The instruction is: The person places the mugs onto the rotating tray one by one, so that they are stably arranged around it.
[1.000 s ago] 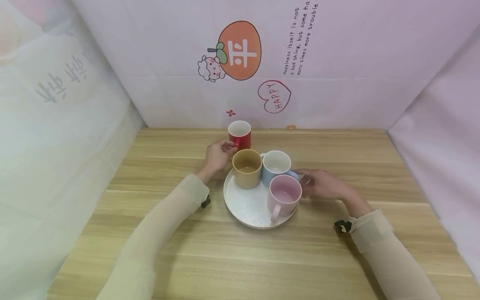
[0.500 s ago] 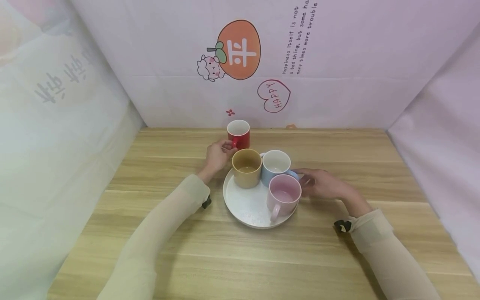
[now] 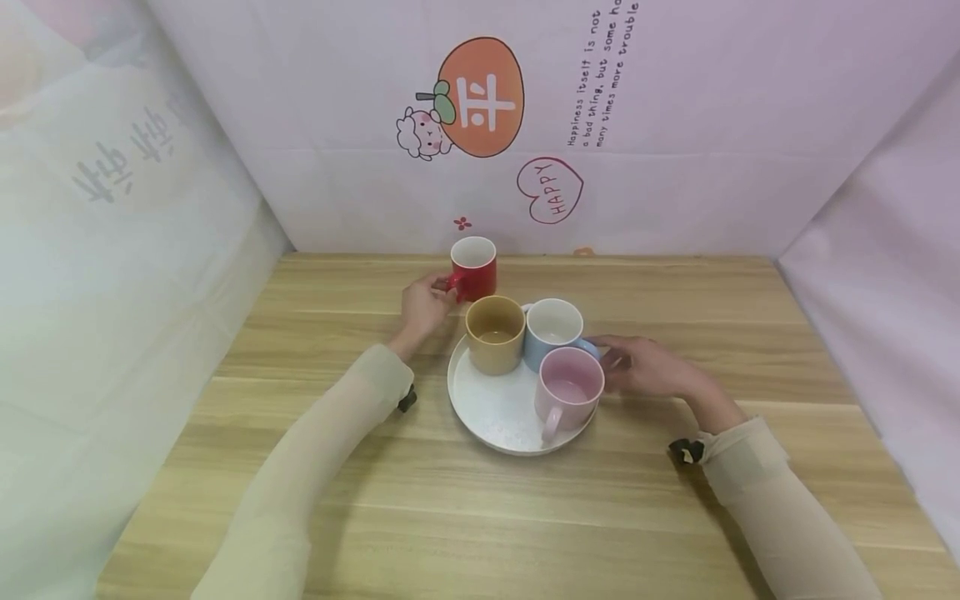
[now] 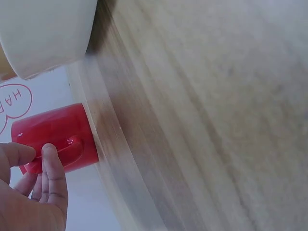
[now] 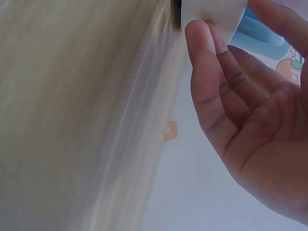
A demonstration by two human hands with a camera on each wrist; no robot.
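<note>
At the far side of the wooden table, my left hand [image 3: 425,310] pinches the handle of a red mug [image 3: 480,282] with a white inside. In the left wrist view the thumb and fingers meet on that handle [image 4: 72,150]. Just in front stands a round white tray [image 3: 483,417] carrying a tan mug [image 3: 495,354], a light blue mug [image 3: 537,354] and a pink mug [image 3: 567,412]. My right hand [image 3: 645,367] is at the tray's right side. Its fingertips touch the tray wall [image 5: 211,12], close to the blue mug's handle [image 5: 260,36].
White printed cloth [image 3: 360,200] hangs along the table's back edge, close behind the red mug. More cloth [image 3: 892,233] closes off the right side, and another sheet [image 3: 127,275] the left. Bare wooden tabletop [image 3: 480,533] lies in front of the tray.
The red mug has shifted slightly left and turned, so its handle points left instead of toward the front. My left hand went left with it. The right hand and tray stay put.
</note>
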